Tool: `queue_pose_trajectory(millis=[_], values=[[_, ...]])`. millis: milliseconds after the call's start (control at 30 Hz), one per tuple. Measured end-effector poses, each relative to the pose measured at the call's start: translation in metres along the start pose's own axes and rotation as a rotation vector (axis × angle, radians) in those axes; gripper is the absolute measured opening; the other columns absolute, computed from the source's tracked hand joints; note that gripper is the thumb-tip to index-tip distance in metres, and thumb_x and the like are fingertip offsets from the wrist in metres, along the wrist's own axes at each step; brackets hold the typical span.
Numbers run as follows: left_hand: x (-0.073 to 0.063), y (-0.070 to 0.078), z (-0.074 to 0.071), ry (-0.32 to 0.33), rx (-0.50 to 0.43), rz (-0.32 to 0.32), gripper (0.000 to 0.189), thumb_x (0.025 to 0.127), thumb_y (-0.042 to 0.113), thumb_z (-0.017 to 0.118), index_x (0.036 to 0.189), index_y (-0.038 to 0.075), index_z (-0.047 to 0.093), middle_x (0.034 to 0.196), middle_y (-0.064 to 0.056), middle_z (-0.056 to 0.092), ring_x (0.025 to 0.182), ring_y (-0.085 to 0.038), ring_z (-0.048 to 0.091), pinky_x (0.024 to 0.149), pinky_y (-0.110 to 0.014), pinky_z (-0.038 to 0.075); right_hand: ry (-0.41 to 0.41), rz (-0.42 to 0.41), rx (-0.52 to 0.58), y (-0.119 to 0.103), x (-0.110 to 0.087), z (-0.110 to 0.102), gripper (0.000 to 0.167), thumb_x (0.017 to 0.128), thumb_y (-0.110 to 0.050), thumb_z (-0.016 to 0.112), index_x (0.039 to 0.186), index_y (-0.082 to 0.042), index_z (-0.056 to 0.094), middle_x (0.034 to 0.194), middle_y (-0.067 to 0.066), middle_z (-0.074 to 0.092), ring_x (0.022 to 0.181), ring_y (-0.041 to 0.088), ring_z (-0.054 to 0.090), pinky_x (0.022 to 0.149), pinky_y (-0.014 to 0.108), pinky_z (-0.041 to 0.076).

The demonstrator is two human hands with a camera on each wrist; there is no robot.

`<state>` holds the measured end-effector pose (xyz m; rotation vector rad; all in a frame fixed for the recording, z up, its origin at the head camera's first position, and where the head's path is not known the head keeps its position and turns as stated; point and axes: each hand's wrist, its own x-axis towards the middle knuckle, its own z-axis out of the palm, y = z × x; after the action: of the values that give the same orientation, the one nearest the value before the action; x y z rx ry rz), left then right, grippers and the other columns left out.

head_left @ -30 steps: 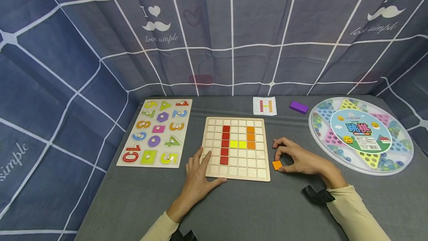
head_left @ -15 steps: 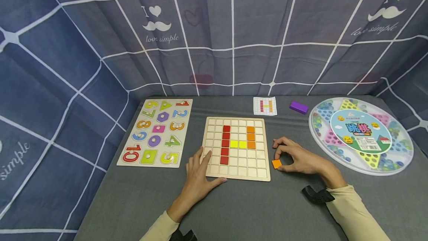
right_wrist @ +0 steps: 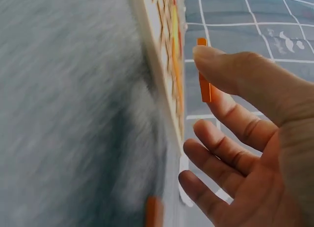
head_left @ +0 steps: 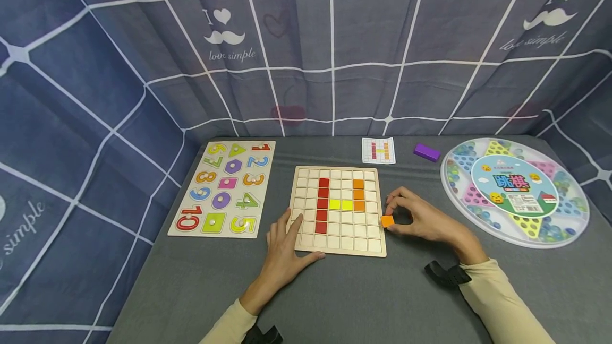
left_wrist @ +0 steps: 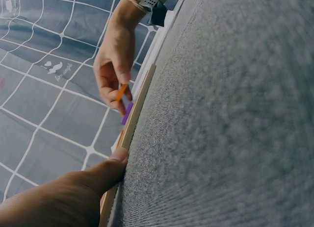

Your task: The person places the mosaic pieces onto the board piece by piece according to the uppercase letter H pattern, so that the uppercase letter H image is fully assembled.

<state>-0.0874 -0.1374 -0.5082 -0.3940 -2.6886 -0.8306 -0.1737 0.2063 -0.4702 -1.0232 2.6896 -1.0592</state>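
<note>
My right hand [head_left: 421,217] pinches a small orange square tile [head_left: 387,221] between thumb and finger, just beside the right edge of a wooden grid board [head_left: 356,243]. In the right wrist view that orange tile [right_wrist: 205,87] is seen edge-on, lifted off the cloth. My left hand [head_left: 283,254] rests at the board's lower left, fingers spread over its left edge and thumb [left_wrist: 117,161] along its near edge. The board carries a column of red tiles [head_left: 322,203], a short row of yellow tiles [head_left: 341,205] and a column of orange tiles [head_left: 358,195].
A small pattern card [head_left: 378,151] and a purple block [head_left: 427,152] lie behind the board. To the left is a number-and-shape puzzle board [head_left: 220,190], to the right a round Chinese checkers set [head_left: 516,192]. Another orange piece [right_wrist: 154,212] shows low in the right wrist view.
The right hand has shifted up and left with the orange tile, bringing it from the cloth to the board's right edge. The left hand has stayed in place.
</note>
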Motion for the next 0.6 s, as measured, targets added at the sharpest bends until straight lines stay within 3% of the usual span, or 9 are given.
queue_pose_trajectory(millis=[133, 267, 433, 600], values=[[0.0, 0.0, -0.001, -0.007, 0.012, -0.005, 0.098, 0.064, 0.05, 0.088, 0.141, 0.002, 0.05, 0.149, -0.027, 0.035, 0.113, -0.033, 0.04, 0.083, -0.043, 0.029, 0.061, -0.038, 0.002, -0.008, 0.012, 0.005, 0.03, 0.074, -0.016, 0.086, 0.091, -0.021, 0.062, 0.111, 0.0, 0.055, 0.106, 0.012, 0.052, 0.093, 0.029, 0.042], [0.0, 0.0, 0.0, -0.012, 0.01, -0.011, 0.098, 0.064, 0.05, 0.088, 0.141, 0.002, 0.05, 0.149, -0.027, 0.035, 0.114, -0.033, 0.04, 0.084, -0.044, 0.029, 0.125, -0.046, -0.005, -0.016, 0.026, 0.016, 0.03, 0.071, -0.014, 0.087, 0.09, -0.017, 0.063, 0.109, 0.001, 0.055, 0.103, 0.017, 0.055, 0.093, 0.037, 0.043], [0.0, 0.0, 0.001, -0.005, 0.007, -0.006, 0.098, 0.064, 0.05, 0.088, 0.141, 0.003, 0.05, 0.149, -0.027, 0.035, 0.113, -0.033, 0.04, 0.084, -0.044, 0.029, 0.166, 0.025, -0.067, -0.021, 0.034, 0.03, 0.028, 0.071, -0.022, 0.088, 0.087, -0.017, 0.065, 0.108, 0.002, 0.057, 0.103, 0.022, 0.057, 0.09, 0.047, 0.042], [0.001, -0.001, 0.0, -0.006, 0.003, -0.007, 0.098, 0.063, 0.05, 0.088, 0.141, 0.003, 0.051, 0.149, -0.026, 0.035, 0.113, -0.033, 0.04, 0.085, -0.044, 0.028, 0.163, 0.091, -0.098, -0.02, 0.035, 0.038, 0.027, 0.072, -0.027, 0.087, 0.086, -0.017, 0.066, 0.109, 0.001, 0.056, 0.106, 0.022, 0.055, 0.09, 0.049, 0.04]])
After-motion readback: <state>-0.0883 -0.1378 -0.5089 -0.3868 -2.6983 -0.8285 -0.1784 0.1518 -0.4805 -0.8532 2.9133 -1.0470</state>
